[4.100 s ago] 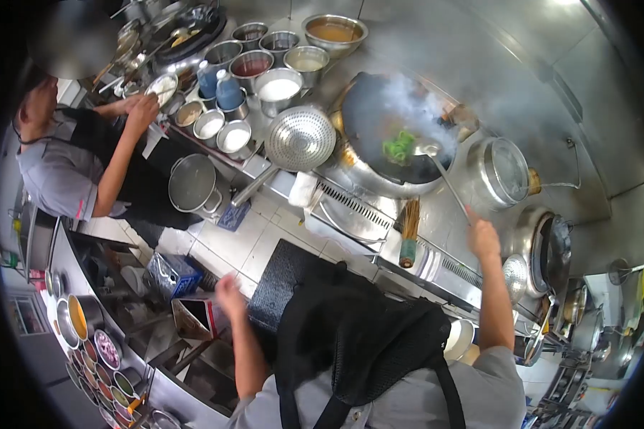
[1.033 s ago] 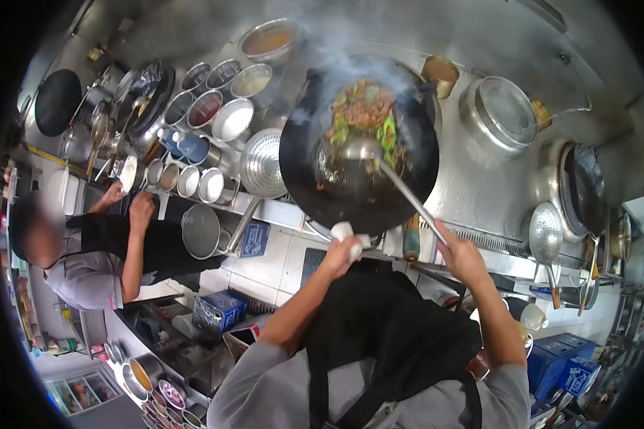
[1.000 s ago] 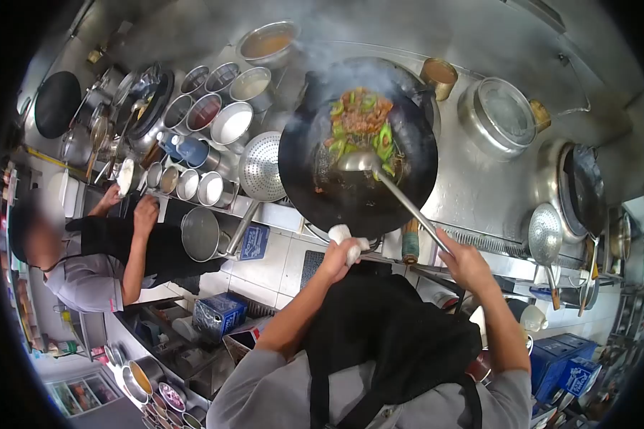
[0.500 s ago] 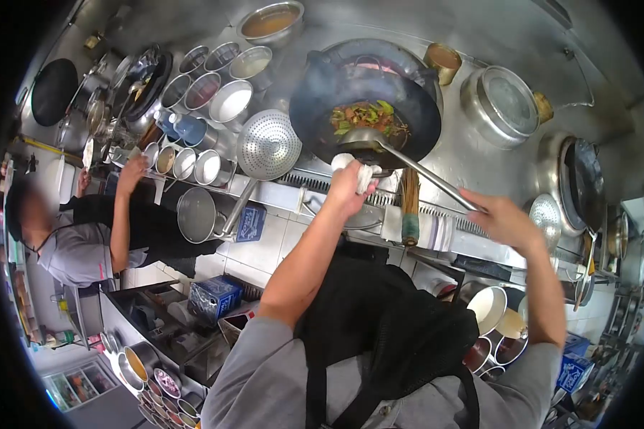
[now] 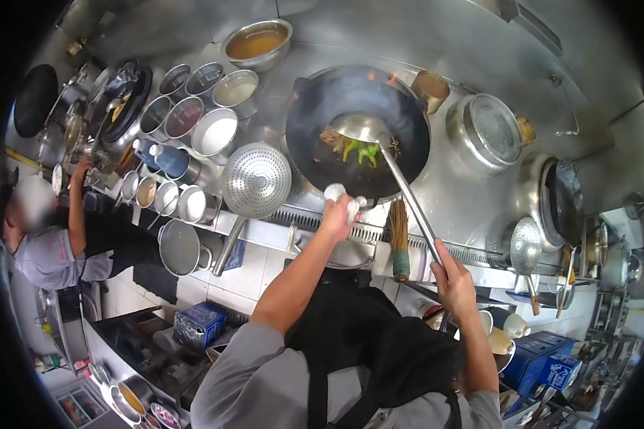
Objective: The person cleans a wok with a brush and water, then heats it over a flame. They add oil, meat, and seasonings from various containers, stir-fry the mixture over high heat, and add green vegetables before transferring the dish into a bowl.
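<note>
A black wok [image 5: 315,154] sits on the burner, with green pepper pieces [image 5: 363,151] and brown bits in its middle. My left hand [image 5: 336,220] is closed around a folded white cloth [image 5: 335,191] at the wok's near rim; the handle under the cloth is hidden. In my right hand [image 5: 453,280] is the long handle of a steel ladle [image 5: 361,128]. The ladle's bowl is inside the wok, over the food. Small flames show at the far rim.
A perforated strainer [image 5: 256,180] lies left of the wok, near seasoning bowls [image 5: 216,132]. A bamboo brush [image 5: 398,239] lies at the front edge. To the right stands a lidded pot [image 5: 490,136]. A co-worker [image 5: 57,243] stands at the far left.
The wok, tilted before, now rests lower, and flames have appeared behind it. The ladle's bowl has moved farther into the wok. My right hand has come left and closer to my body.
</note>
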`<state>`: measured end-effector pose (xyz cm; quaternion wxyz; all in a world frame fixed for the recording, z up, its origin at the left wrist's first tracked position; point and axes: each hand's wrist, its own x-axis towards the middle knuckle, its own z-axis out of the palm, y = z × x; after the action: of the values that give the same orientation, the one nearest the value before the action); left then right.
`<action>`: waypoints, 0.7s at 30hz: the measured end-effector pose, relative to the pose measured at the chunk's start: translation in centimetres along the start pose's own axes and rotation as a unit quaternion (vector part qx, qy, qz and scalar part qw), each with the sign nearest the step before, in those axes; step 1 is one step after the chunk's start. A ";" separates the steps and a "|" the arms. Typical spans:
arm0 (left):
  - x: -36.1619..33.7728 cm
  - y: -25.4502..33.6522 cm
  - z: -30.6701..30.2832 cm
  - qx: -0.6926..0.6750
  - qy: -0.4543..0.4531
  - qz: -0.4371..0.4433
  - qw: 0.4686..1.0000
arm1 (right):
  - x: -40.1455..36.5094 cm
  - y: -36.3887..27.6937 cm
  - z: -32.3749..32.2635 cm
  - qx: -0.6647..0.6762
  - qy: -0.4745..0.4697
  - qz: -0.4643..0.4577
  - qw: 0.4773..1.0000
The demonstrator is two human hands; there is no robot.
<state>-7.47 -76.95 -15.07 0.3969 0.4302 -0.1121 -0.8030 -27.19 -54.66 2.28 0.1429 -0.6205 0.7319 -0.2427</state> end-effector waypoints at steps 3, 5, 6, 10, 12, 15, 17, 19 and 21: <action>1.2 0.1 -0.4 0.009 -0.018 -0.002 1.000 | 0.0 0.2 0.4 -0.019 0.011 0.023 0.999; 2.0 -0.5 -0.4 -0.001 0.029 -0.011 1.000 | 1.4 0.7 0.6 -0.037 -0.054 0.180 0.982; 4.2 -2.2 -2.1 0.047 0.005 0.018 0.999 | 3.0 0.7 1.1 -0.062 -0.079 0.189 0.977; 6.4 -3.9 -3.7 0.046 -0.016 0.080 0.996 | 13.3 -2.1 7.8 0.004 0.031 0.053 0.998; 7.8 -3.3 -4.5 0.184 -0.033 0.046 0.981 | 22.4 -10.0 8.4 0.028 -0.023 0.097 0.995; 6.6 -3.2 -3.0 0.169 0.114 0.100 0.974 | 35.5 -13.3 12.9 -0.010 0.028 -0.072 0.997; 7.7 -2.8 -4.1 0.200 0.005 0.030 0.979 | 42.2 -18.0 15.0 -0.094 -0.009 -0.055 0.994; 8.1 -2.6 -4.1 0.040 -0.036 -0.051 0.997 | 47.9 -20.2 17.0 -0.123 -0.027 -0.039 0.991; 7.5 -1.8 -4.1 0.052 -0.058 -0.049 0.996 | 52.8 -18.5 20.0 -0.138 -0.075 -0.127 0.979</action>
<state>-7.60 -80.60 -23.03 0.3270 0.4084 -0.1553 -0.8380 -11.41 -111.91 0.15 0.0789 -0.7383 0.6609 -0.1086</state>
